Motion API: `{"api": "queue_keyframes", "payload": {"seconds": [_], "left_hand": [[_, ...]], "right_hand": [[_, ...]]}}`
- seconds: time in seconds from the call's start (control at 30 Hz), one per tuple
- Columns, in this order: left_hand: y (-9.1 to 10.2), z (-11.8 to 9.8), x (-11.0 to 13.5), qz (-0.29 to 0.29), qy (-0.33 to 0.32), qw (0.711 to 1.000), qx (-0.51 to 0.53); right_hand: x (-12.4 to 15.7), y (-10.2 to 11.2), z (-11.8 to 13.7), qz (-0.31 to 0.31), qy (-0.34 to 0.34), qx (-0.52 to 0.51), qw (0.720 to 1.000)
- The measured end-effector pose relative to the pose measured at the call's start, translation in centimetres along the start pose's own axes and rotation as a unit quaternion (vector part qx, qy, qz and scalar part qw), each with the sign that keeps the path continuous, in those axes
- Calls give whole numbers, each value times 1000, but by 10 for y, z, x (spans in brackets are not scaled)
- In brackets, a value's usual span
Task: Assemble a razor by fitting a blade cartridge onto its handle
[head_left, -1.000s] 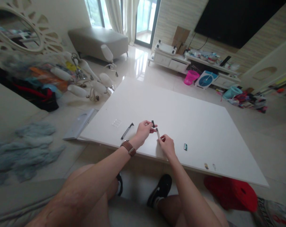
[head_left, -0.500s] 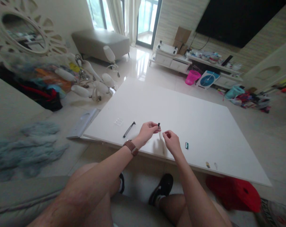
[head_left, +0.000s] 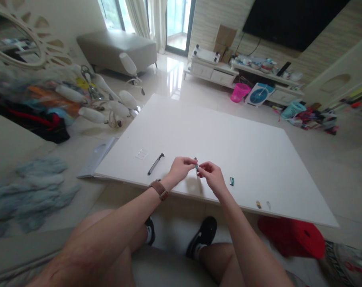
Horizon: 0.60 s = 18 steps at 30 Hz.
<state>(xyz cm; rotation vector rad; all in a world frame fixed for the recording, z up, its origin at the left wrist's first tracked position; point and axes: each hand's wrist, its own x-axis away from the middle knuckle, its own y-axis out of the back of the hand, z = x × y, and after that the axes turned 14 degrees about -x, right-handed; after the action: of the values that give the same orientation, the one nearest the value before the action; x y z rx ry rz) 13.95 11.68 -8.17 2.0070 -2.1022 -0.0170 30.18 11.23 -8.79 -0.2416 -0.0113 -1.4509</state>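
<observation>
My left hand (head_left: 178, 169), with a brown watch strap on its wrist, and my right hand (head_left: 211, 178) meet over the near edge of a large white board (head_left: 223, 139). Both pinch one small dark part with a teal tip (head_left: 196, 165) between their fingertips. The part is too small to name. A black pen-like tool (head_left: 155, 164) lies on the board left of my left hand. A small teal and black piece (head_left: 231, 181) lies just right of my right hand.
Two tiny bits (head_left: 259, 205) lie near the board's front edge. A clear packet (head_left: 141, 154) lies by the tool. A grey flat panel (head_left: 95, 158) and a white chandelier (head_left: 106, 103) lie to the left. A red roll (head_left: 293, 238) lies under the board's right corner. My knees and shoes are below.
My hands have come together: the pale stick my right hand held apart now meets the dark piece in my left. The view has shifted slightly.
</observation>
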Motion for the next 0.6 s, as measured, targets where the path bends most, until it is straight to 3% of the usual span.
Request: {"api": "queue_keyframes", "payload": {"seconds": [0.27, 0.6], "left_hand": [[-5, -3, 8, -24, -19, 1000, 7], [-4, 5, 3, -6, -11, 1000, -5]], "right_hand": [[6, 1, 3, -25, 72, 119, 990], [12, -6, 8, 13, 151, 271, 951]]}}
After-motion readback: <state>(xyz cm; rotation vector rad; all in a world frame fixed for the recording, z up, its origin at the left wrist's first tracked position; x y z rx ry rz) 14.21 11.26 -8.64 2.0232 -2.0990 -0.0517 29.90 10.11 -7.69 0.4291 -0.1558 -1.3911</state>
